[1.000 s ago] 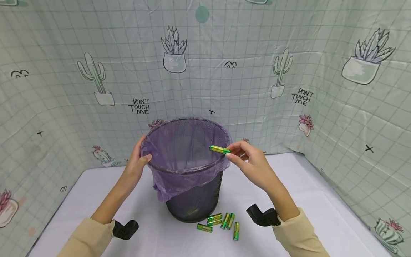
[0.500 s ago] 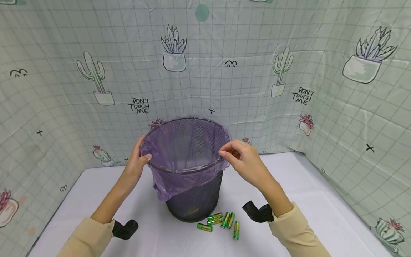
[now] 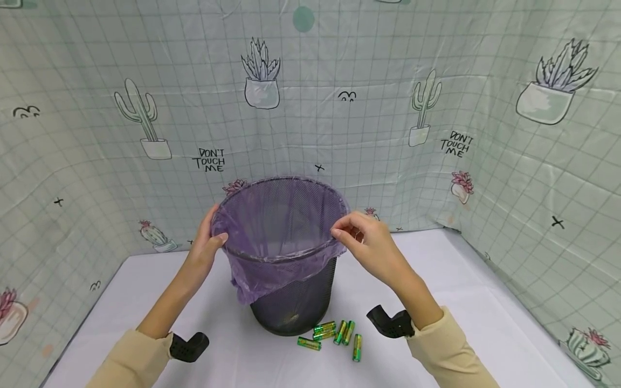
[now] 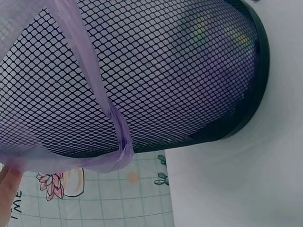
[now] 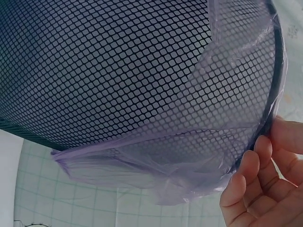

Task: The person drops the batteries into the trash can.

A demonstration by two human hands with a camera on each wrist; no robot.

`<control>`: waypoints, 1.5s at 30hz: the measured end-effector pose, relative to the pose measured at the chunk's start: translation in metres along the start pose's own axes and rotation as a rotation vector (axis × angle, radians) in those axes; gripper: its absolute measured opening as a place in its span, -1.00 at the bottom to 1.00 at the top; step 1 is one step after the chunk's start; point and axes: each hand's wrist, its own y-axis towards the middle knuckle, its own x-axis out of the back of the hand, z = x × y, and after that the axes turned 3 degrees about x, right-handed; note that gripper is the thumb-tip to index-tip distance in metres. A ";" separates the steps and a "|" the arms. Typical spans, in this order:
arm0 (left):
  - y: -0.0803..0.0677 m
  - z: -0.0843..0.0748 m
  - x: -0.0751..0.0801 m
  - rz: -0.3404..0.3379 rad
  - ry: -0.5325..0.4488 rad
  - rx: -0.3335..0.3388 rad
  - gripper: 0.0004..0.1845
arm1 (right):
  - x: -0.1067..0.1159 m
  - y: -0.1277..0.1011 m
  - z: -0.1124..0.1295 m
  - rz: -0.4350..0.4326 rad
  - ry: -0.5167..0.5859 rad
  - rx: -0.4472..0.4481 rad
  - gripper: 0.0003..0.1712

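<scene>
A black mesh wastebasket (image 3: 296, 302) stands upright, lined with a purple plastic bag (image 3: 271, 280) folded down over its rim. My left hand (image 3: 206, 245) grips the left rim, thumb on the inside and fingers outside. Over the right rim is my right hand (image 3: 366, 242), thumb and index tips together with nothing visible between them. Its other fingers (image 5: 250, 163) are curled against the rim in the right wrist view. Several green-and-gold batteries (image 3: 324, 330) lie in front of the basket. Blurred yellow-green patches (image 4: 199, 28) show through the mesh in the left wrist view.
The basket and batteries are on a white-covered table (image 3: 233, 350). One battery (image 3: 357, 347) lies apart to the right. A gridded cactus-print cloth (image 3: 315, 129) hangs behind and at both sides. Black mounts (image 3: 189, 346) sit at both wrists.
One second ago my right hand pinched a battery over the right rim. By half a second ago that battery was out of sight and the hand slightly further left. The left hand stays put.
</scene>
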 end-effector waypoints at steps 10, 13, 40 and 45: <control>0.000 -0.001 -0.001 -0.001 0.002 0.003 -0.23 | -0.004 -0.020 -0.013 -0.032 0.052 -0.065 -0.88; 0.000 -0.001 -0.001 -0.003 0.006 0.006 -0.23 | -0.009 -0.029 -0.023 -0.015 0.047 -0.113 -0.89; 0.000 0.001 0.000 0.001 -0.001 -0.009 -0.22 | -0.034 -0.097 -0.090 0.230 0.114 -0.291 -0.76; -0.001 0.000 0.000 0.003 -0.009 -0.009 -0.23 | -0.038 -0.106 -0.099 0.297 0.141 -0.296 -0.77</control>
